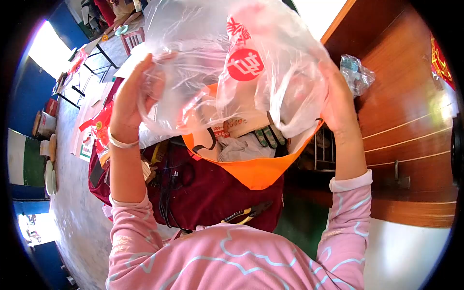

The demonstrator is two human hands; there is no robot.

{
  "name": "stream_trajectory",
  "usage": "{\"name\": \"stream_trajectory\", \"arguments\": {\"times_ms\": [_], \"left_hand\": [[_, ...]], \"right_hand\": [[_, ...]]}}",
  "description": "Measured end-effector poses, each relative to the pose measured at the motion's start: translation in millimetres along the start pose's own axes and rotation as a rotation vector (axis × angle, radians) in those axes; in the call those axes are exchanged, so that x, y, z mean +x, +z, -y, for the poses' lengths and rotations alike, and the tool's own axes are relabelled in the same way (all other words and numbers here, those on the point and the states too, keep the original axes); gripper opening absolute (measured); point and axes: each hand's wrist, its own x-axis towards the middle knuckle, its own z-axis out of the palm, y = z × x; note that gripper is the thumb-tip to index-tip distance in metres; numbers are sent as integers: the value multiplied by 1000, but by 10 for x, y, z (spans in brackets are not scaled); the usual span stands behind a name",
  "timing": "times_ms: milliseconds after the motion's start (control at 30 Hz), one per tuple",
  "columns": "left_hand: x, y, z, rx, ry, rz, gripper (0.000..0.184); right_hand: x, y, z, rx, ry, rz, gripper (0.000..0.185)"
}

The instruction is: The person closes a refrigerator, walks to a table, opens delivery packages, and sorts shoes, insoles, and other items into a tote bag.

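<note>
A large clear plastic bag with red print (pixel 245 64) is stretched between my two hands. At its left side my left hand (pixel 137 92) is closed on the plastic, its fingers partly behind the film. My right hand (pixel 336 94) grips the bag's right side, with its fingers mostly hidden by the plastic. Below the plastic stands an orange bag (pixel 253 169) with its mouth open. Inside it lie a grey crumpled cloth or bag (pixel 240 148), a cardboard piece (pixel 244 124) and striped gloves (pixel 270 137).
A dark red cloth surface (pixel 208 193) holds black cables (pixel 166 193) and yellow-handled pliers (pixel 249 212). Red packaging (pixel 100 125) lies at the left. A wooden cabinet (pixel 411 130) stands at the right. Part of another person (pixel 128 18) shows at the top left.
</note>
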Motion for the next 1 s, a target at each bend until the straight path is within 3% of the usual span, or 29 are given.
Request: {"name": "stream_trajectory", "arguments": {"times_ms": [33,167,300,400,500,567,633,767,833,867,967,1000], "left_hand": [[0,16,33,32,-13,43,47],[-35,112,56,215,18,-148,48],[-100,103,5,91,-49,-171,43],[-70,86,6,82,52,-81,45],[15,-53,-92,-42,283,-249,48],[-37,-19,-250,-78,352,-498,47],[-121,23,-339,-41,579,-636,48],[-344,-48,-439,55,783,-787,47],[-430,-120,-390,120,839,-859,47],[-491,-267,-297,355,836,-864,46],[-564,-444,17,206,731,-882,49],[-615,-568,167,194,663,-834,47]], "right_hand": [[17,17,-59,-49,-27,14,37],[108,-196,-178,-276,-25,-124,35],[98,-341,-132,-302,24,-213,35],[20,-153,-19,-204,-70,-133,41],[-42,-58,-41,-173,-75,-2,41],[-26,-85,-51,-194,-17,78,40],[35,-152,-144,-229,72,151,40],[354,-293,-478,-1074,480,384,49],[525,-166,-578,-1530,545,588,63],[608,-117,-620,-1760,570,692,71],[836,-253,-1155,-1815,550,720,70],[920,-444,-1523,-1806,456,698,81]]}}
